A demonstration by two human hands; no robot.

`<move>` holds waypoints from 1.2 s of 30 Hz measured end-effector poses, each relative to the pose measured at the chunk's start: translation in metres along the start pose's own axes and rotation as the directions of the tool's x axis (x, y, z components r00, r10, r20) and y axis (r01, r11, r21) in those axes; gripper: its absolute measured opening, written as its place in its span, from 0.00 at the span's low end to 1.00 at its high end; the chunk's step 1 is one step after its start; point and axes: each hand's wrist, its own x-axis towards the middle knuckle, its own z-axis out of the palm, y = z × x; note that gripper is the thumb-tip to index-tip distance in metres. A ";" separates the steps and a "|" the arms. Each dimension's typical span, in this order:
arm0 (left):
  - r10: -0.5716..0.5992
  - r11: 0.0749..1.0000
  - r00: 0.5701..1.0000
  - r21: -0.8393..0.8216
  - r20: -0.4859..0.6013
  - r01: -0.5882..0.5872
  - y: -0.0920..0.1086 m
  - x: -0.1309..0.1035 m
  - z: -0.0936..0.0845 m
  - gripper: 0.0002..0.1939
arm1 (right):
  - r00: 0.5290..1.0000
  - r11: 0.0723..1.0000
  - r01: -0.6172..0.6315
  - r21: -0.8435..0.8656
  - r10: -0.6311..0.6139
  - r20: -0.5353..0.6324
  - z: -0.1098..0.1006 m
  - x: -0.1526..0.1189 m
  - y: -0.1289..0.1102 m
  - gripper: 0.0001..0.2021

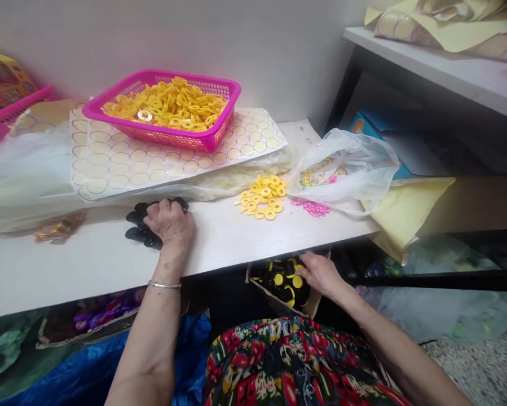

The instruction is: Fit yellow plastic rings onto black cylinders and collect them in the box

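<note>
My left hand [171, 223] rests on the white tabletop with its fingers curled down over a small pile of black plastic pieces [140, 234]. The piece under the fingers is mostly hidden. Below the table's front edge, my right hand [323, 275] reaches into a cardboard box [315, 306] of black pieces with yellow round parts [287, 282]. Its visible fingers are apart and touch the contents at the box's right side. Loose yellow rings with small tabs [264, 197] lie on the table between the hands, beside small pink pieces [313, 207].
A pink basket [214, 135] full of yellow rings stands on sticker sheets [139, 179] at the back. A clear plastic bag [358, 163] holds colourful bits. An amber packet [61, 226] lies left. Purple pieces [107, 310] sit below the table; a shelf [439, 67] rises at right.
</note>
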 end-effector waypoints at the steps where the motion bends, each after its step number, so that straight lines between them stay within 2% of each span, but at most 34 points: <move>1: 0.015 0.999 1.000 -0.049 -0.022 -0.016 0.003 -0.001 -0.002 0.11 | 0.997 0.998 0.055 0.039 -0.052 -0.065 -0.009 0.003 -0.005 0.08; 3: 0.049 0.976 0.999 -0.211 -0.023 -0.053 0.016 -0.010 -0.006 0.11 | 0.963 0.985 0.160 0.071 -0.140 -0.229 -0.025 0.016 -0.016 0.12; 5: 0.083 0.892 0.994 -0.449 0.070 -0.043 0.038 -0.026 -0.007 0.11 | 0.918 0.983 0.180 0.033 -0.155 -0.365 -0.036 0.037 -0.026 0.10; 6: 0.098 0.820 0.984 -0.572 0.149 0.005 0.051 -0.037 -0.006 0.12 | 0.901 0.990 0.137 0.021 -0.116 -0.418 -0.039 0.048 -0.028 0.08; 8: 0.145 0.651 0.935 -0.743 0.323 0.155 0.077 -0.060 -0.003 0.15 | 0.862 1.000 -0.002 0.015 0.009 -0.506 -0.040 0.069 -0.027 0.06; 11: 0.150 0.505 0.892 -0.809 0.426 0.301 0.109 -0.085 0.003 0.18 | 0.809 0.988 -0.155 0.024 0.141 -0.571 -0.037 0.090 -0.013 0.07; 14: 0.131 0.451 0.901 -0.834 0.414 0.318 0.128 -0.093 0.007 0.19 | 0.824 0.992 -0.126 -0.029 0.088 -0.559 -0.036 0.096 0.004 0.08; 18: 0.173 0.415 0.905 -0.862 0.387 0.289 0.141 -0.091 0.013 0.17 | 0.835 0.989 -0.065 -0.133 -0.019 -0.550 -0.039 0.098 0.011 0.08; 23: 0.224 0.438 0.927 -0.881 0.300 0.179 0.144 -0.094 0.021 0.20 | 0.783 0.963 -0.239 -0.124 0.115 -0.611 -0.042 0.100 0.016 0.10; 25: 0.236 0.444 0.930 -0.882 0.283 0.156 0.143 -0.095 0.022 0.18 | 0.796 0.979 -0.185 -0.089 0.096 -0.598 -0.042 0.100 0.024 0.09; 27: 0.231 0.458 0.930 -0.875 0.286 0.156 0.143 -0.094 0.021 0.18 | 0.802 0.999 -0.036 -0.004 0.027 -0.596 -0.042 0.097 0.034 0.09; 29: 0.240 0.468 0.925 -0.870 0.294 0.156 0.143 -0.093 0.019 0.18 | 0.759 0.991 0.081 0.109 0.009 -0.651 -0.041 0.093 0.045 0.10; 30: 0.253 0.471 0.921 -0.870 0.296 0.150 0.143 -0.092 0.017 0.18 | 0.727 0.982 0.103 0.156 0.033 -0.686 -0.040 0.090 0.050 0.10; 32: 0.289 0.479 0.910 -0.868 0.296 0.130 0.143 -0.091 0.015 0.16 | 0.677 0.975 0.083 0.205 0.096 -0.730 -0.039 0.085 0.059 0.09; 33: 0.306 0.486 0.905 -0.866 0.296 0.119 0.143 -0.090 0.015 0.15 | 0.674 0.977 0.063 0.204 0.109 -0.731 -0.039 0.084 0.061 0.08; 36: 0.325 0.511 0.896 -0.854 0.302 0.102 0.144 -0.090 0.014 0.15 | 0.722 0.991 0.020 0.135 0.079 -0.687 -0.039 0.081 0.060 0.06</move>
